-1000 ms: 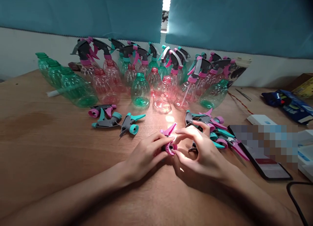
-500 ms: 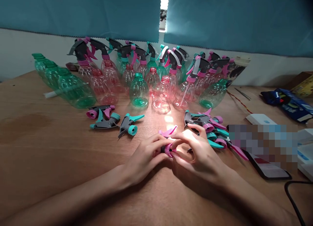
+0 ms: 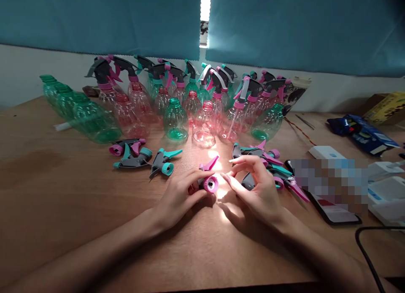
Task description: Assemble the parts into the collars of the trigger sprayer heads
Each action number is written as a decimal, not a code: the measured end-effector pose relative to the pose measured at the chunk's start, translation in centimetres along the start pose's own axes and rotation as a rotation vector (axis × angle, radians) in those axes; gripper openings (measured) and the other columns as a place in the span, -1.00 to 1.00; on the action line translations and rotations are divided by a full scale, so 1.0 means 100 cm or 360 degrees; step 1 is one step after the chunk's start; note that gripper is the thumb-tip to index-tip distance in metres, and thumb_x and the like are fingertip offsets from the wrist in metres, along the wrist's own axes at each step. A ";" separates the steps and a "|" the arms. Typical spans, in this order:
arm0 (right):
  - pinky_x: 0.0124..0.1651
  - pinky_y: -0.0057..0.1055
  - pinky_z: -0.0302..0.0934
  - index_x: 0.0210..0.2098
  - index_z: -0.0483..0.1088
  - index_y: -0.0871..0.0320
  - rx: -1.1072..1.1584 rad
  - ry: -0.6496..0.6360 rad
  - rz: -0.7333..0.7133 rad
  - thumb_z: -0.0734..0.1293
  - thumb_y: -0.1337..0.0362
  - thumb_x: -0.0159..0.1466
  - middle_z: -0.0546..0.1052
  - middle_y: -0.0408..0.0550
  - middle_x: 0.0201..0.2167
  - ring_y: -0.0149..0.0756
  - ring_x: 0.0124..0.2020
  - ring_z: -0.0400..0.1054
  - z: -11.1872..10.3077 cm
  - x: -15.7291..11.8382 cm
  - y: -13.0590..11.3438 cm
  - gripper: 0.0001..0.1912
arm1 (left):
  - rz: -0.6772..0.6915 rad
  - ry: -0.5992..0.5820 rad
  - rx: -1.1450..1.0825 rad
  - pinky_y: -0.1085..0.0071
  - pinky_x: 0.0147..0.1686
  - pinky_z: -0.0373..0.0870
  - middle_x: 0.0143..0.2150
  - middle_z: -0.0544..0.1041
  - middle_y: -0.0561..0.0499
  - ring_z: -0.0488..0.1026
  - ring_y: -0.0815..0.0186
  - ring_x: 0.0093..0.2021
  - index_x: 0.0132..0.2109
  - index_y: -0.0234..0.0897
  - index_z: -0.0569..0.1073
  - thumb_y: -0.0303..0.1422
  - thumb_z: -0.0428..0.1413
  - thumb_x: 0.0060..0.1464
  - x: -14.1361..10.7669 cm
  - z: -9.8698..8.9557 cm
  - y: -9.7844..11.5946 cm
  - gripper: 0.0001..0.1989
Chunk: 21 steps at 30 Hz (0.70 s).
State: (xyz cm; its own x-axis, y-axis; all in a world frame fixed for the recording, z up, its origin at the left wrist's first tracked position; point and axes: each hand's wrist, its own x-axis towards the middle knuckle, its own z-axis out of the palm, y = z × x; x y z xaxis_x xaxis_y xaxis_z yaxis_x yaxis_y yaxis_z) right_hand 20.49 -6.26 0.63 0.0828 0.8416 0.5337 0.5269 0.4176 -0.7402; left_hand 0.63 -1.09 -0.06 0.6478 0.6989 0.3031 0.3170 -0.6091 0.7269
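Note:
Between the fingers of my left hand (image 3: 182,195) is a pink and grey spray head (image 3: 211,184), its round pink collar facing me and its pink trigger pointing up to the right. My right hand (image 3: 257,189) is just to the right, apart from the spray head, with thumb and fingers spread and nothing visible between them. Beyond my right hand lies a pile of spray heads (image 3: 278,170) in grey, pink and teal. Left of my left hand are a teal-collared spray head (image 3: 163,164) and two others. An open pink bottle (image 3: 204,126) stands behind my hands.
Several green and pink bottles stand in rows at the back, many with spray heads fitted. Green bottles (image 3: 91,120) stand at the left. On the right are a phone (image 3: 340,210), white boxes (image 3: 386,191), a blue packet (image 3: 367,137) and a black cable (image 3: 363,250).
My right hand has moved off the spray head and its fingers have spread. The spray head's collar has turned to face me in my left hand. The whole view has shifted slightly.

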 end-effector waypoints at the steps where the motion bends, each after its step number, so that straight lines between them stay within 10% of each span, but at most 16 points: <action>1: -0.26 -0.27 0.34 -0.12 0.25 0.09 -0.0020 -0.0012 -0.0022 0.35 0.30 0.17 0.46 -0.15 -0.40 -0.27 -0.36 0.42 0.002 -0.001 0.001 -0.70 | 0.0004 0.0002 0.0010 0.52 -0.38 0.31 -0.17 0.49 0.09 0.35 0.43 -0.40 0.11 -0.10 0.36 -0.55 0.13 0.09 0.000 0.000 0.000 -0.55; 14: -0.11 -0.25 0.30 -0.11 0.22 0.08 0.0089 0.0297 -0.0198 0.32 0.43 0.14 0.39 -0.16 -0.34 -0.32 -0.29 0.36 0.005 0.001 0.006 -0.66 | 0.0063 0.0006 0.0213 0.53 -0.44 0.33 -0.16 0.43 0.06 0.32 0.48 -0.47 0.00 -0.22 0.41 -0.42 0.15 0.10 0.011 0.012 0.009 -0.71; 21: -0.13 -0.30 0.29 -0.15 0.21 0.08 0.0221 0.0490 -0.0312 0.31 0.47 0.18 0.38 -0.19 -0.35 -0.37 -0.29 0.37 -0.002 0.006 -0.005 -0.71 | 0.0265 0.0040 0.0176 0.35 -0.21 0.43 -0.08 0.39 -0.06 0.43 0.26 -0.17 -0.01 -0.22 0.41 -0.47 0.01 0.15 0.047 0.031 0.016 -0.74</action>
State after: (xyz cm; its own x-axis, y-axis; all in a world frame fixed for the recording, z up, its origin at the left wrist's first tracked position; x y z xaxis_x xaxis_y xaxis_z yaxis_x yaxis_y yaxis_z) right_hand 20.42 -5.97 1.38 0.2530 0.6079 0.7527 0.4402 0.6204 -0.6491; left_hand 6.35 0.09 0.61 0.6807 0.5932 0.4297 0.2818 -0.7536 0.5939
